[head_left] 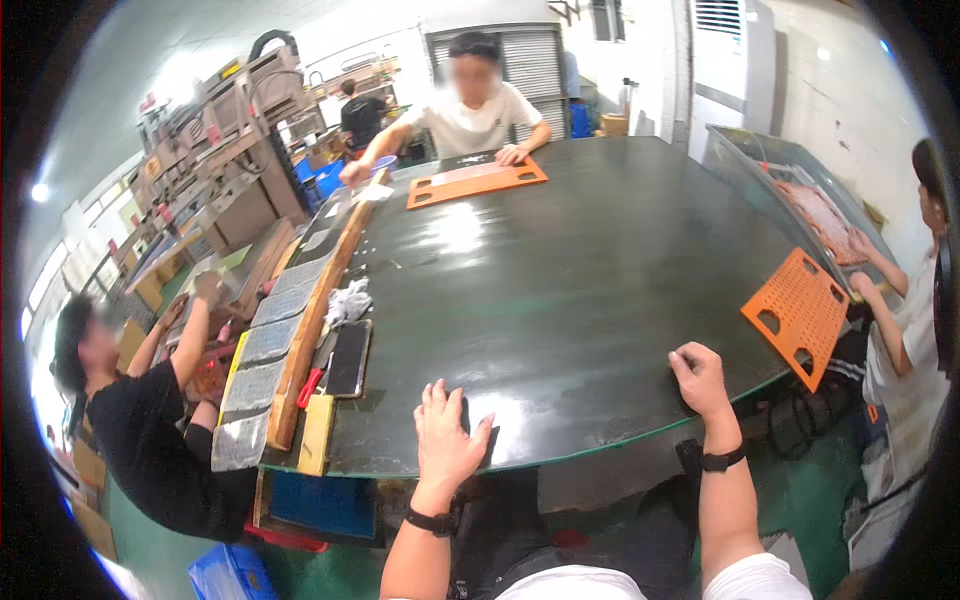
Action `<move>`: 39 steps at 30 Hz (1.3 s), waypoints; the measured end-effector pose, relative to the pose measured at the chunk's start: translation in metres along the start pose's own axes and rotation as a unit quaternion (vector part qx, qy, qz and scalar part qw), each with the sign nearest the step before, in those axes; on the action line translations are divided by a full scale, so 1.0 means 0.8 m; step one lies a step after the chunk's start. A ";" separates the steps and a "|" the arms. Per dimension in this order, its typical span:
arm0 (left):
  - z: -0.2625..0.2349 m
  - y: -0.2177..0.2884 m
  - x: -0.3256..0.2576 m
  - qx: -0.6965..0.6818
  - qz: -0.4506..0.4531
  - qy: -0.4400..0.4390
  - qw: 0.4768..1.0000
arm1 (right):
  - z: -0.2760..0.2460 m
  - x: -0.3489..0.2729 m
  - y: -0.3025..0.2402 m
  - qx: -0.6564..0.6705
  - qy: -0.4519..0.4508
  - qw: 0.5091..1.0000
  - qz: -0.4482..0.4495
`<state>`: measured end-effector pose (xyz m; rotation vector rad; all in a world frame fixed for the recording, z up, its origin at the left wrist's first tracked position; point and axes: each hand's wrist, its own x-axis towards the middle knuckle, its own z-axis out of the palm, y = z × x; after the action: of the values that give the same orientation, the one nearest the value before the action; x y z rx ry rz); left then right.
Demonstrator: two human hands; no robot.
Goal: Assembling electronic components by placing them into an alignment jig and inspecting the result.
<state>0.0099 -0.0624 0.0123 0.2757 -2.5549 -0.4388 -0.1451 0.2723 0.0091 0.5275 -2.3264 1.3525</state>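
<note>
My left hand (pixel 452 438) lies palm down near the front edge of the dark green table (pixel 560 300), its fingers spread and nothing in them. To the right, my right hand (pixel 702 378) rests near the same edge with its fingers curled in a loose fist; no object shows in it. Left of my left hand are a dark phone (pixel 349 357), a yellow block (pixel 316 436) and a tool with a red handle (pixel 311 388). A crumpled white cloth (pixel 349 300) sits just beyond the phone.
A wooden bar (pixel 322 318) and several clear plastic sheets (pixel 262 387) line the table's left side. An orange perforated board (pixel 800 305) overhangs the right edge. Across the table, a person has a hand on another orange board (pixel 440 192). Other people work at left and right.
</note>
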 end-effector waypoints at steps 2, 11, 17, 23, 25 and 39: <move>0.000 0.000 0.000 0.000 0.003 0.001 1.000 | 0.001 0.000 -0.002 0.018 -0.003 1.000 -0.010; 0.000 0.000 0.001 0.001 0.018 0.008 1.000 | -0.002 -0.001 0.001 0.018 -0.010 1.000 -0.003; -0.004 0.001 0.000 -0.016 -0.011 -0.018 1.000 | 0.001 -0.001 -0.002 0.019 -0.012 1.000 -0.014; -0.002 0.003 0.000 -0.029 -0.025 -0.033 0.999 | -0.003 -0.002 0.002 0.007 -0.008 1.000 -0.016; -0.003 -0.001 -0.001 -0.022 -0.029 -0.028 0.999 | 0.000 -0.002 0.000 0.017 -0.013 1.000 -0.014; 0.000 0.006 0.000 -0.004 0.003 0.006 1.000 | -0.004 -0.002 0.014 0.038 -0.022 0.999 0.003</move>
<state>0.0095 -0.0582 0.0143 0.2681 -2.5413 -0.4435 -0.1489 0.2805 0.0020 0.5799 -2.3200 1.4514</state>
